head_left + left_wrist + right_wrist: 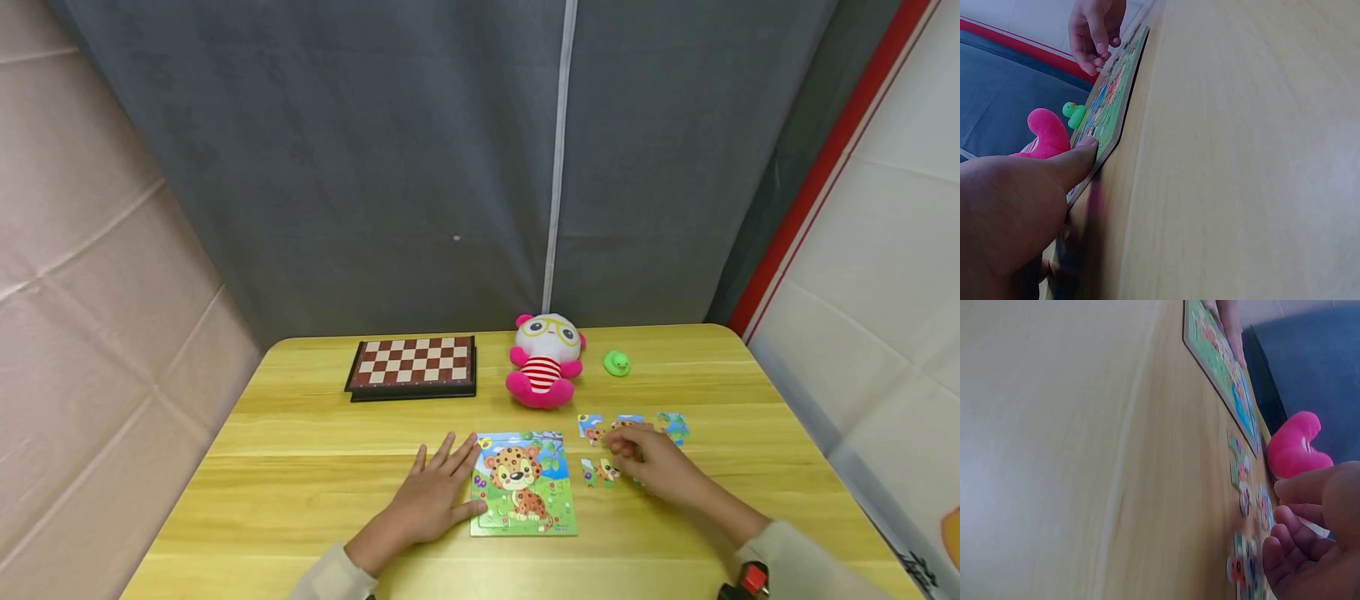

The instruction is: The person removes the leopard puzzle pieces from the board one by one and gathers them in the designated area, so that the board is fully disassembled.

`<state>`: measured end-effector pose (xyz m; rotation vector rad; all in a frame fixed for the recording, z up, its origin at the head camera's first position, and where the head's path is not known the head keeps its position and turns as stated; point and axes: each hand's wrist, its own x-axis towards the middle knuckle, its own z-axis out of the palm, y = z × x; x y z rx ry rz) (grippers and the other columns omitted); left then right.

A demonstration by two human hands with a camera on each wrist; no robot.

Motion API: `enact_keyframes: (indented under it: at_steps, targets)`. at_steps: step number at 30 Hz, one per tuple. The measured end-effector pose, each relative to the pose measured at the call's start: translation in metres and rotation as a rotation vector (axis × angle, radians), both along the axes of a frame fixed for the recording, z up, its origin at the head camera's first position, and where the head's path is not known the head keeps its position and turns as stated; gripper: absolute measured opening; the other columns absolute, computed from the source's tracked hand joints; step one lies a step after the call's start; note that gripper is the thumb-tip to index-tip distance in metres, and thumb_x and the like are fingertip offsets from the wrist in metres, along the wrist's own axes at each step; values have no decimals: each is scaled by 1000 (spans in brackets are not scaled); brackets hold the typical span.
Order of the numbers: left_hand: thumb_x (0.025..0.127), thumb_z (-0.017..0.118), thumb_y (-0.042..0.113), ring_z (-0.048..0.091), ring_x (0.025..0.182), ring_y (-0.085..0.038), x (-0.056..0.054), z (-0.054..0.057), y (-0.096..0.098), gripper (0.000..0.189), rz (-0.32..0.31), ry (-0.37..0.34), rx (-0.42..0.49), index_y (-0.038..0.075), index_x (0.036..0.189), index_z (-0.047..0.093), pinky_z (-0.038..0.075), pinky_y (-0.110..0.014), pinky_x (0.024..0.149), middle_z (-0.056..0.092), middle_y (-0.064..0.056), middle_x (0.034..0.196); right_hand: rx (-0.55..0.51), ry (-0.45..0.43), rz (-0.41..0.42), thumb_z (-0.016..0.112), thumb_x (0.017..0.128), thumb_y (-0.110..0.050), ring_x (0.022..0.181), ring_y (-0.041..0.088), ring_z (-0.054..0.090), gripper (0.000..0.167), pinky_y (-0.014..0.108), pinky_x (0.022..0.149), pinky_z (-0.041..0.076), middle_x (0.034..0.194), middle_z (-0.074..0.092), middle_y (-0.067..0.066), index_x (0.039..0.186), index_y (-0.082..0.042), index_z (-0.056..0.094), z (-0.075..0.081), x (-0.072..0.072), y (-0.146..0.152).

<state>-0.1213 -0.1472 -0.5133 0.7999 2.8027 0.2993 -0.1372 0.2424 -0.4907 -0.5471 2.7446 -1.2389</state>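
Note:
A jigsaw board (525, 483) with a cartoon leopard lies flat on the table. My left hand (433, 500) spreads its fingers at the board's left side, and its thumb rests on the edge, as the left wrist view also shows. To the right, loose puzzle pieces (591, 427) lie in two rows. Over these pieces is my right hand (652, 462), its fingers loosely bent, hiding some of them. In the right wrist view the fingertips hover near other pieces (1241, 475), and no piece can be seen between them.
A pink and white plush toy (543, 362) in a striped shirt sits behind the board. Beside it stands a green rubber duck (617, 363). The folded chessboard (412, 367) is at the back left. A grey curtain (375, 167) hangs behind the table (300, 433).

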Motion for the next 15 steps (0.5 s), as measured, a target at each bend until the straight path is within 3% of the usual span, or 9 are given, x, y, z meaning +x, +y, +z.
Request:
enact_keyframes:
  at_steps: [8,15]
  targets:
    - [99,41,72,2,160,-33,0,-1,0,91,0,0,-2,18,167,14,6,-70,122,5,3,174,-21,-16,62,72,94,-3,92,10,56,29,23,78,52,109,68,4,122,-1,70,-3,-4,-21]
    - [99,41,72,3,159,-34,0,0,0,91,-2,2,-2,18,167,15,7,-70,122,6,2,174,-7,-35,103,75,93,-10,89,15,57,27,25,75,51,105,67,0,119,-6,71,-4,-5,-42]
